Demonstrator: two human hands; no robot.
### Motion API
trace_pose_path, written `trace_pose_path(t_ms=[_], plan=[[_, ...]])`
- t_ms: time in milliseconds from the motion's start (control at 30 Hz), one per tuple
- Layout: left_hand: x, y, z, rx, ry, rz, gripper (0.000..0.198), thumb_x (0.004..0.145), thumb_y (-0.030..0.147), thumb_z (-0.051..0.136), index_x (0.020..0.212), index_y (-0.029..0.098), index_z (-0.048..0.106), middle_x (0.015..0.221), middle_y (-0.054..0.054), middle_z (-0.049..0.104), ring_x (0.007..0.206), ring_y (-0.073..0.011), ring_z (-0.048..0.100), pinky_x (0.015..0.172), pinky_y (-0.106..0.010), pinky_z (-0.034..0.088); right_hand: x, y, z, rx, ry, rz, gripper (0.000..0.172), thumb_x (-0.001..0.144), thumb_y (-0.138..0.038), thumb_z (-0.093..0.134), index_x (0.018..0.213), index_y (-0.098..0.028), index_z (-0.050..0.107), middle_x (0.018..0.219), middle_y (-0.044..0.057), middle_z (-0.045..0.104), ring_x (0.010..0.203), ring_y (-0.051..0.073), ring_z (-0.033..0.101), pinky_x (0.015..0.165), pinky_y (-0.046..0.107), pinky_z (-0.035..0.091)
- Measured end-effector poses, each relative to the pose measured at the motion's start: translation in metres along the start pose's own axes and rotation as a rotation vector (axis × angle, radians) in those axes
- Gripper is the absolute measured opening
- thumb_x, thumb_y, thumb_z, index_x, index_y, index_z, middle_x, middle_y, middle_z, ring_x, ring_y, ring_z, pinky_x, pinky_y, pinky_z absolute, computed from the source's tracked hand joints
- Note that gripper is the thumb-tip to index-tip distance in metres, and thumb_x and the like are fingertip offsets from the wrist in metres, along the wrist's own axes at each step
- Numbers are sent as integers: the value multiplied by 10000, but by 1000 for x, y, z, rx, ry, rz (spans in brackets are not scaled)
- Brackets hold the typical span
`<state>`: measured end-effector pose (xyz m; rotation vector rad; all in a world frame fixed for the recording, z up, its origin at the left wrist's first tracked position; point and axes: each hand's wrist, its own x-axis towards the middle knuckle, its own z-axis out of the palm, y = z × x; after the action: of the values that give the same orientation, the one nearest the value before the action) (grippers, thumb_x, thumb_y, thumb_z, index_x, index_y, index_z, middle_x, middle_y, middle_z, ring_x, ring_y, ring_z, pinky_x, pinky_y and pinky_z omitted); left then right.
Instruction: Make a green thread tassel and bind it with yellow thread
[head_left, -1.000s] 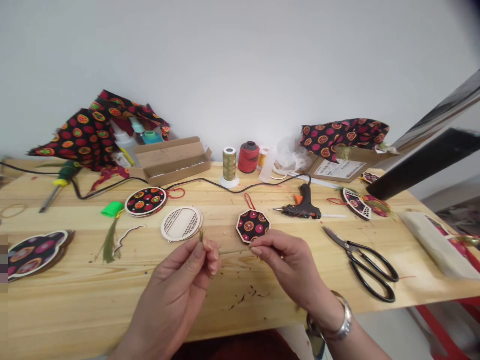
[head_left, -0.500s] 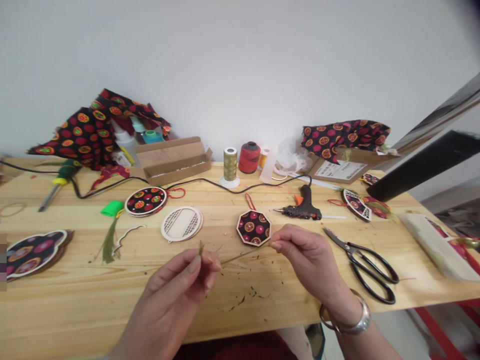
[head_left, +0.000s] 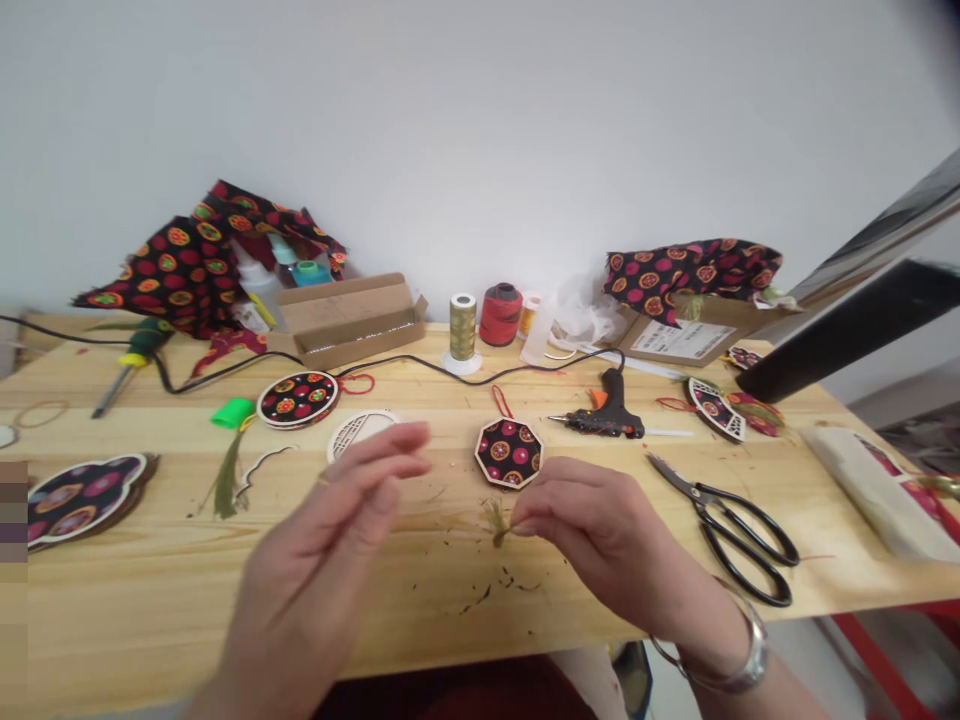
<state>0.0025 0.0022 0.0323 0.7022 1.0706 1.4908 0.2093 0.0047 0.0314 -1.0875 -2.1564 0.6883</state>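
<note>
Your right hand (head_left: pixel 600 530): thumb and forefinger closed to a pinch, holding a small green tuft (head_left: pixel 496 525). Tuft shows just left of those fingertips, frayed ends fanned upward; cannot tell whether it touches the table (head_left: pixel 420 640).

Your left hand (head_left: pixel 319 550): a little blurred, fingers stretched out and thumb loose beside them, nothing visible in its grasp. Its tips stand well apart from the tuft.

Octagon (head_left: pixel 508 453), patterned cloth in a pale frame: just beyond your right fingertips. Glue gun (head_left: pixel 613 410): farther out, to their right. Scissors (head_left: pixel 724 530): right of your right fingers, blades pointing away from you. Disc (head_left: pixel 356 432): beyond your left fingers, partly hidden by them. Tassel (head_left: pixel 226 480): left of your left fingertips. Dark scraps (head_left: pixel 508 575): scattered on your side of the right fingertips.
</note>
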Motion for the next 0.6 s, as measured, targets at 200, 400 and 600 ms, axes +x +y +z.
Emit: trace_pose_path(t_ms=[200, 400, 600], plan=[[-12, -26, 10, 487, -470, -86, 264, 860, 297, 547, 1081, 259, 686, 994, -54, 690, 985, -225, 590, 896, -289, 430, 3, -5, 1, -59, -75, -66, 219, 881, -65, 445, 798, -182, 610, 803, 31, 622, 777, 141, 550, 736, 257, 432], [-11, -35, 7, 430, -561, -265, 257, 882, 331, 502, 1064, 262, 671, 677, 13, 556, 577, -137, 440, 539, -236, 383, 4, -3, 2, -150, -164, -42, 233, 903, -96, 425, 753, -171, 587, 745, 21, 593, 729, 140, 512, 691, 263, 398], [-9, -39, 5, 383, -514, -356, 228, 870, 299, 523, 993, 218, 697, 647, 22, 512, 546, -116, 407, 508, -223, 336, 4, 1, 9, -246, -197, -53, 225, 912, -98, 409, 776, -155, 579, 765, 38, 576, 733, 149, 480, 673, 269, 386]])
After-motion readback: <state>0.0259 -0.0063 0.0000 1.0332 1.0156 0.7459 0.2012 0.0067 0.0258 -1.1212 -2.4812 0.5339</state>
